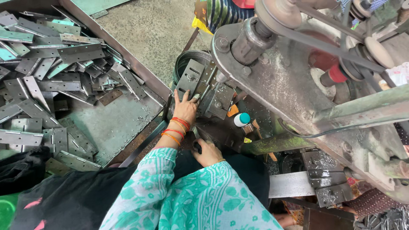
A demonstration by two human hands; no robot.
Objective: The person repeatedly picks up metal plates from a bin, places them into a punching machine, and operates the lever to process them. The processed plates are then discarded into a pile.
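Note:
My left hand (185, 108), with red and orange bangles on the wrist, reaches forward and presses its fingers on a grey metal hinge (190, 79). The hinge lies on the fixture (221, 100) of a drilling machine. Closer to my body, my right hand (207, 152) is closed around a dark handle (197, 147) just below the fixture. Both arms wear teal flowered sleeves.
A big metal tray (115, 121) on the left holds several loose hinges (64, 64). A white bottle with a teal cap (242, 119) stands beside the fixture. The machine's belt and pulleys (341, 47) fill the right. Another person's hand (366, 203) is at bottom right, and striped clothing (223, 12) is at top.

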